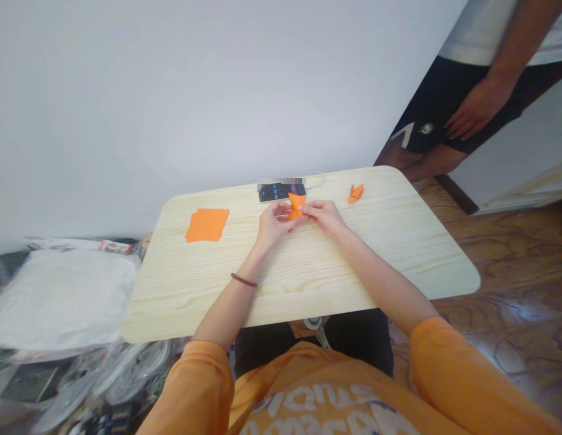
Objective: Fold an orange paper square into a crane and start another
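Observation:
A partly folded piece of orange origami paper (296, 204) is held up between both hands, above the middle of the wooden table. My left hand (277, 222) grips its lower left side, fingers closed around the edge. From the right, my right hand (324, 216) pinches the paper between thumb and fingertips. Some of the folds are covered by the fingers. Just behind the paper lies a phone (275, 192) with a lit timer on its dark screen.
A stack of orange paper squares (207, 225) lies on the table's (281, 290) left side. A folded orange paper bird (356, 193) sits at the right. A white cable (318, 176) runs from the phone. Another person (484, 96) stands beyond the right corner. A wall borders the back edge.

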A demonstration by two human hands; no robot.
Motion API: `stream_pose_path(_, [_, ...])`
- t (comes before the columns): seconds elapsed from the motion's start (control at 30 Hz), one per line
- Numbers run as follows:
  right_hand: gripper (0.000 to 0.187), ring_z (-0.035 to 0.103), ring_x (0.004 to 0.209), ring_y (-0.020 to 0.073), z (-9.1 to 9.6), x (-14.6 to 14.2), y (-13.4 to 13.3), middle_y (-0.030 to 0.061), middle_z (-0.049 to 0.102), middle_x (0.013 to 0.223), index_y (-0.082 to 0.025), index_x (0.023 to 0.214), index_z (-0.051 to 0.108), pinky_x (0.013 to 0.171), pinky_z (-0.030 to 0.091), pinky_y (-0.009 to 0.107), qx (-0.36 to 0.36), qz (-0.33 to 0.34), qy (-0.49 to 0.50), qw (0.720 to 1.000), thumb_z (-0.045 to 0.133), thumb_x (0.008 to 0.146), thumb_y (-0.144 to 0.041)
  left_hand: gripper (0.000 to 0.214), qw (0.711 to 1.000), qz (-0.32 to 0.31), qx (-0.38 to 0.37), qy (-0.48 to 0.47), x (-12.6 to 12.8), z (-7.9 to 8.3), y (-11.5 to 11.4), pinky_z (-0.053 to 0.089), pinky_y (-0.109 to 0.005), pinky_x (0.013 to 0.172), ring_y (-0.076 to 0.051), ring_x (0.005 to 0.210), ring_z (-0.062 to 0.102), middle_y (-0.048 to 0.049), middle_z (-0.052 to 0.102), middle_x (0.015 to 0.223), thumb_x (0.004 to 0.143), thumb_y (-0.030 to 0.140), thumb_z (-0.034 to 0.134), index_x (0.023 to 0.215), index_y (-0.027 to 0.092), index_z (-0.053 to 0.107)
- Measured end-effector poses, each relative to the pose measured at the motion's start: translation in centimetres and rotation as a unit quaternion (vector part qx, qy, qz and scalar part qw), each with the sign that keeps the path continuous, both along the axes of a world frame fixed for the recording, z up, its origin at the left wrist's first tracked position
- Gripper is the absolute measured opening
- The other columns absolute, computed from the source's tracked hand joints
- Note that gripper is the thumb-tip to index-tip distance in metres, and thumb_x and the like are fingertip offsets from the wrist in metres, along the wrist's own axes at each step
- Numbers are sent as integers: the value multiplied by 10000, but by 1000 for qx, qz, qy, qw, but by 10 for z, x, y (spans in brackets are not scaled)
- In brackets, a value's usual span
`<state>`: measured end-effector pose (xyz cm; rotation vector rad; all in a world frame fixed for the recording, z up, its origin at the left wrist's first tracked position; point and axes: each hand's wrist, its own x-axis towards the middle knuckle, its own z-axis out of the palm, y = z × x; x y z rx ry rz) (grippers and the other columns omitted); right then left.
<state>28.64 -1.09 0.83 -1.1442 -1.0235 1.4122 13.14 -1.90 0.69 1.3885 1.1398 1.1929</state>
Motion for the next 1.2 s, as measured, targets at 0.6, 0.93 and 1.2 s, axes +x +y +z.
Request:
stream_pose_path(0.6, [389, 418, 471, 62, 2, 2, -1, -14, 542, 497, -160, 523, 616, 457, 279, 231, -16, 20, 68, 997, 860, 430, -447, 474, 958, -131, -210, -149, -8, 5, 3, 466, -265, 712, -146, 766, 660, -64, 724, 872, 546, 328, 845, 929, 164, 618])
stream_pose_path(0.93, [327, 513, 591, 72, 7, 11, 3, -24, 587, 608, -166, 612, 629, 512, 364, 194, -47, 0, 123, 991, 857, 463, -348, 338, 953, -103, -190, -213, -13, 0, 13, 510, -292, 774, -186, 883, 659, -108, 696, 1066, 751, 349, 645, 1007, 129, 645])
stream_pose_path(1.2, [261, 560, 675, 94, 5, 4, -2, -31, 600, 646, -164, 554, 552, 682, 477, 244, -16, 42, 86, 995, 783, 531, -283, 523, 996, -29, -60, -61, -13, -17, 19, 537, -325, 765, -219, 862, 680, -93, 719, 963, 723, 272, 630, 1217, 130, 531])
